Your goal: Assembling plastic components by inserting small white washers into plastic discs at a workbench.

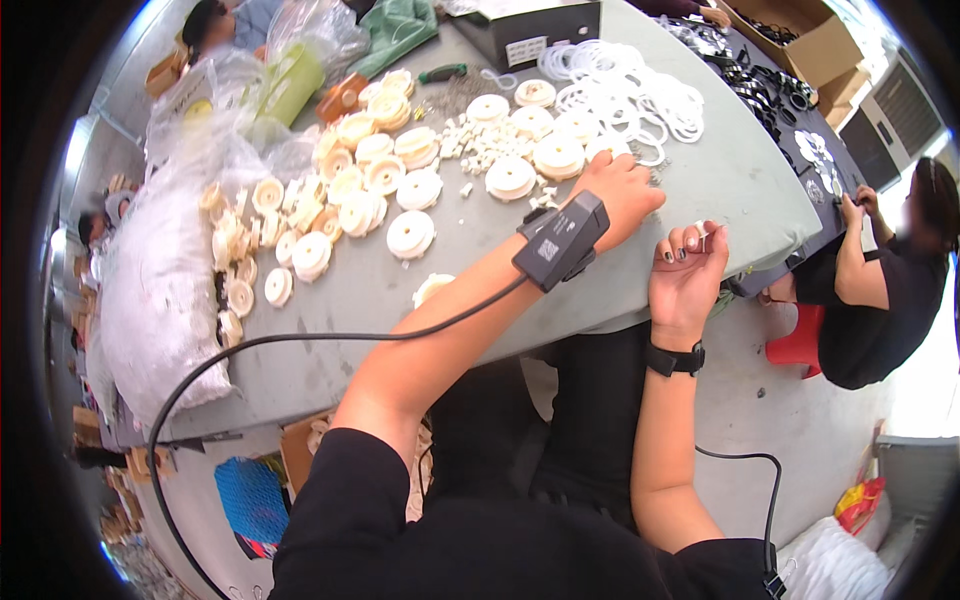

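My left hand [618,195] reaches over the table by the cream plastic wheels [558,157] and the white rings [640,100]. Its fingers bend down and close at the tabletop beside some small grey metal bits [655,178]; their tips are hidden, and I cannot make out what they hold. Just off the table's edge, my right hand [688,280] is turned palm up. Thumb and curled fingers pinch a small white part [704,232]. Small cream pieces [480,140] lie heaped among the wheels.
A full white sack [155,290] leans at the table's left, near clear plastic bags and a green container [290,85]. A black box [525,35] stands at the back. To the right, a person [870,280] sits at another table. A cable runs from my left wrist device [562,240].
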`<action>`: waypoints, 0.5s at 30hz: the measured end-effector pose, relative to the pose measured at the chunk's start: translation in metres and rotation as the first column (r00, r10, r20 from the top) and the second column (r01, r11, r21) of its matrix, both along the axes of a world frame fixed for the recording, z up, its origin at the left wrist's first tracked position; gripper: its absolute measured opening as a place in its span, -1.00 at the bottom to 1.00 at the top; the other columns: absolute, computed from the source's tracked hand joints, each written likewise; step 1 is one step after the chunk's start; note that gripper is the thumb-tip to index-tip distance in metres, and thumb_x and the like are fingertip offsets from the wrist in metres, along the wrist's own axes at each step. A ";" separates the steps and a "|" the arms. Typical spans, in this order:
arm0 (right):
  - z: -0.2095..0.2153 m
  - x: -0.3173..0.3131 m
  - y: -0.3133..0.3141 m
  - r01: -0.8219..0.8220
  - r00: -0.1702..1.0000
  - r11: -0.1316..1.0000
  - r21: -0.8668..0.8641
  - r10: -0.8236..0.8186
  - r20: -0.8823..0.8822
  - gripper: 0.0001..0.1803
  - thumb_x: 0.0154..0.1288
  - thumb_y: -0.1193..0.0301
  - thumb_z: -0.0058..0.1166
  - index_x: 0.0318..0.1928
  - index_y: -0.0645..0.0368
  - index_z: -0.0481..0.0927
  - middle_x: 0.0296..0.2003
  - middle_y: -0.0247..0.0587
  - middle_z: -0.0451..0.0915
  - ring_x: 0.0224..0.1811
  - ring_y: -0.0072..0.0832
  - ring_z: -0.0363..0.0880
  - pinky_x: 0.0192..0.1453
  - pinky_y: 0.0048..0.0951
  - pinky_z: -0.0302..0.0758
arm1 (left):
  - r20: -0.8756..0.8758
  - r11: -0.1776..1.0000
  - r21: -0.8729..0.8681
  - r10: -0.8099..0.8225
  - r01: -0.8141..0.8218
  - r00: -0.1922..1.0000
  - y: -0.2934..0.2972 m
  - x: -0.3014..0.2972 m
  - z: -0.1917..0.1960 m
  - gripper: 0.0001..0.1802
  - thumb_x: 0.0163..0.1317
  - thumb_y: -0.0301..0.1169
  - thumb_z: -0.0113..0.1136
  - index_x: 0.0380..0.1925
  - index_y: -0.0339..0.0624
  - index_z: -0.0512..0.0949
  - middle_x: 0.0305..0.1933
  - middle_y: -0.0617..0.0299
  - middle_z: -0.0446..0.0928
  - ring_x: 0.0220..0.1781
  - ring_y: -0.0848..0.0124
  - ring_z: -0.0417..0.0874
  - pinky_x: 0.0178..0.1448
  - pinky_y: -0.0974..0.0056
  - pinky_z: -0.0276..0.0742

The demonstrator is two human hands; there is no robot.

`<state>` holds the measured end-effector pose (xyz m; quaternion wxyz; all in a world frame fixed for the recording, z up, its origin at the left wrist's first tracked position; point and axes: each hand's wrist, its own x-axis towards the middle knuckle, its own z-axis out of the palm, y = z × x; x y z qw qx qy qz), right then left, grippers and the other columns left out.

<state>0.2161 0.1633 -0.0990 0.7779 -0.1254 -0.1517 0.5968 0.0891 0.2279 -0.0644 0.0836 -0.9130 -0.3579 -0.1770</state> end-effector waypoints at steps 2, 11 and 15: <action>-0.004 0.004 -0.001 -0.016 0.999 1.000 0.015 0.017 -0.045 -0.75 0.36 0.22 -0.16 -0.27 0.13 0.44 -0.58 -0.38 0.34 -0.53 -0.58 0.24 -0.46 -0.51 0.20 | 0.023 0.998 0.043 -0.045 0.044 0.999 0.006 0.002 -0.004 -0.83 -0.08 -0.41 0.21 -0.41 -0.05 0.51 -0.33 0.29 0.44 -0.15 0.32 0.43 -0.06 0.22 0.29; 0.000 0.008 -0.002 -0.026 1.000 1.000 -0.001 0.026 -0.010 -0.75 0.32 0.32 -0.08 -0.11 0.22 0.42 -0.48 -0.35 0.43 -0.44 -0.59 0.37 -0.39 -0.50 0.34 | 0.068 0.999 -0.018 -0.044 0.046 0.997 0.010 0.007 0.006 -0.90 -0.11 -0.43 0.19 -0.50 -0.08 0.53 -0.44 0.31 0.51 -0.24 0.33 0.47 -0.10 0.22 0.29; 0.001 0.007 -0.003 0.002 0.992 1.000 -0.023 0.001 0.130 -0.75 0.33 0.39 -0.09 -0.06 0.25 0.44 -0.43 -0.30 0.49 -0.45 -0.60 0.42 -0.41 -0.54 0.41 | 0.211 0.995 -0.099 -0.009 0.030 0.977 0.005 0.003 0.015 -0.87 -0.11 -0.45 0.19 -0.47 -0.11 0.54 -0.43 0.26 0.54 -0.29 0.31 0.51 -0.07 0.22 0.30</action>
